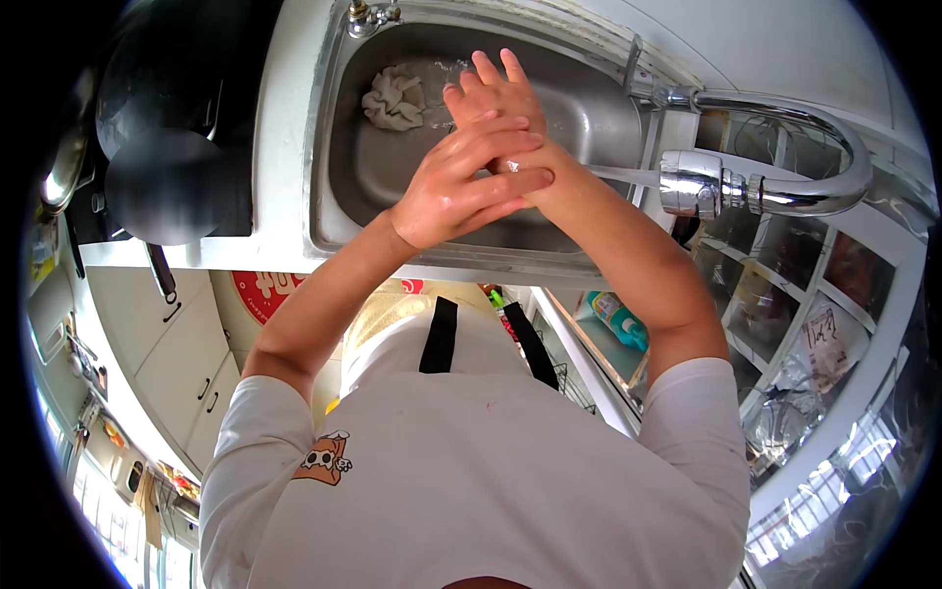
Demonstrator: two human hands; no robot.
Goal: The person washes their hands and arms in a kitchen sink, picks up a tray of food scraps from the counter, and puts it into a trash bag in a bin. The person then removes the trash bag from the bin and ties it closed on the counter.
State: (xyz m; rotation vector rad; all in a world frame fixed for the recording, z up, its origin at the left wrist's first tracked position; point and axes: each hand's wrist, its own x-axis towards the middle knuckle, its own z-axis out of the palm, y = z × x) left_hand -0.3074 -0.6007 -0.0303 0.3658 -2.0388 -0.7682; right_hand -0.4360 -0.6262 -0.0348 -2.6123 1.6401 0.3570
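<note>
My left hand (pixel 461 182) is wrapped over my right wrist, its fingers lying across the back of it. My right hand (pixel 496 103) is held out over the metal sink (pixel 589 103) with its fingers apart and nothing in it. Both hands look wet. From the chrome faucet (pixel 692 185) on the right, a stream of water (pixel 623 176) runs toward my right wrist. A crumpled pale cloth (pixel 394 98) lies in the sink, left of my right hand.
A smaller tap (pixel 368 17) stands at the sink's upper left corner. Left of the sink is a black stove (pixel 186 59) with a pan whose handle (pixel 159 270) juts past the counter edge. A teal bottle (pixel 618 319) is in an opening below the counter.
</note>
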